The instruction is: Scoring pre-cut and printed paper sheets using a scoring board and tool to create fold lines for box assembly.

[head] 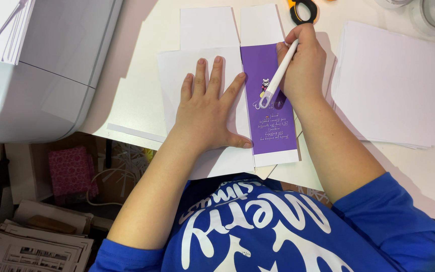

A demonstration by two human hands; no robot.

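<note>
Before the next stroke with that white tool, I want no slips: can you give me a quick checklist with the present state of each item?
1. Left hand flat on the white sheet, fingers spread: ok.
2. Right hand gripping the white tool: ok.
3. Tool tip resting on the purple card: ok.
4. Fingers out of the tool's path: ok, the left thumb lies beside the card's edge, not under the tip.
5. Scissors out of the way: ok, above the right hand.
6. Card aligned with the sheet beneath: cannot tell.
</note>
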